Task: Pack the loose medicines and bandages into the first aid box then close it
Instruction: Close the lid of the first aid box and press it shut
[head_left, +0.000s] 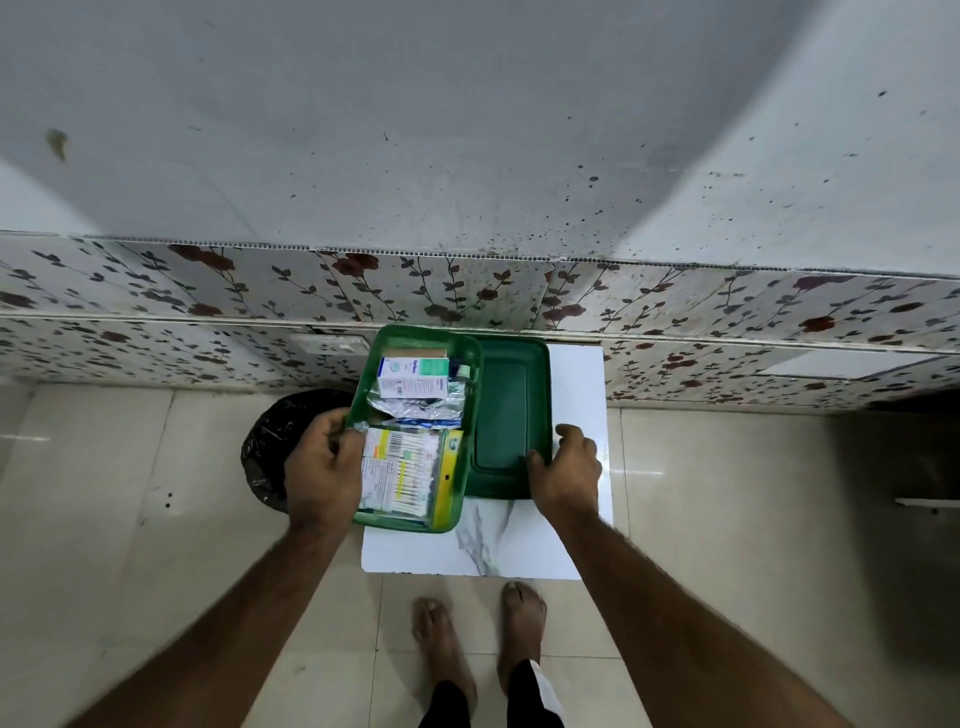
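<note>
Left hand (322, 462) gripping green first aid box (415, 522), long axis toward wall

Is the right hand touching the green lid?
Touching. The head view shows the right hand with fingers curled over the near edge of the lid.

Packed box (457, 364) and lid (511, 415) crowd the table (519, 545); its near edge lies free.

Print on the medicine cartons (413, 376) too small to read; bin bag (270, 441) partly hidden.
</note>
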